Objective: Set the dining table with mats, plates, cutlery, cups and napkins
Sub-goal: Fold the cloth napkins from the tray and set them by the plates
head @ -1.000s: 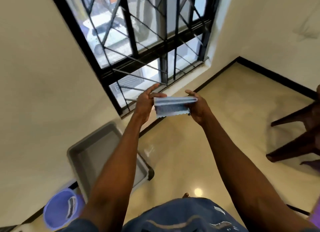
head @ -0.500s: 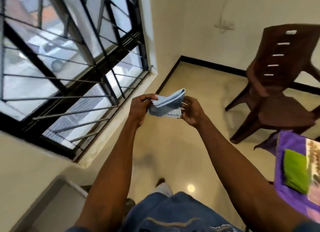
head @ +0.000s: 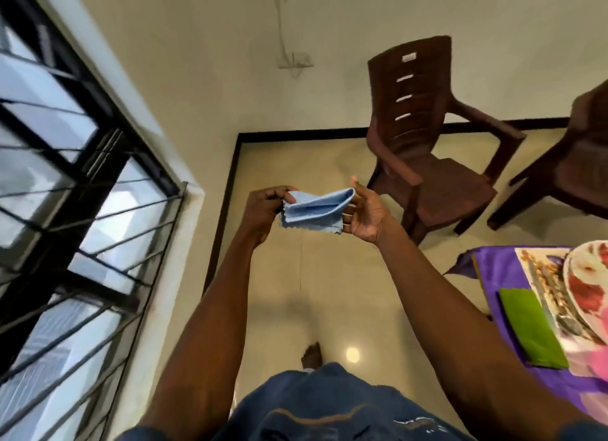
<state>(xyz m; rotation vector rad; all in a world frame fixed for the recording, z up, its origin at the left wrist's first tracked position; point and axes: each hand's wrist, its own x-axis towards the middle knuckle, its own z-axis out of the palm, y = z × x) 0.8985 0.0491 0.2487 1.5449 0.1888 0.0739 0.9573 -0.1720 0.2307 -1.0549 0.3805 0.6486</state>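
since a moment ago the view has swung right, showing more of the purple-clothed surface [head: 493, 269]. both hands pinch a soft folded blue napkin [head: 312, 210] with zigzag edges in mid-air: left hand [head: 263, 210], right hand [head: 365, 213]. floral plate [head: 589, 282] cut off; cutlery blurred.

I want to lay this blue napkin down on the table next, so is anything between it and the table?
Nothing visible. Both hands, left and right, hold the blue napkin over bare floor; the table lies to the right, with only open air between.
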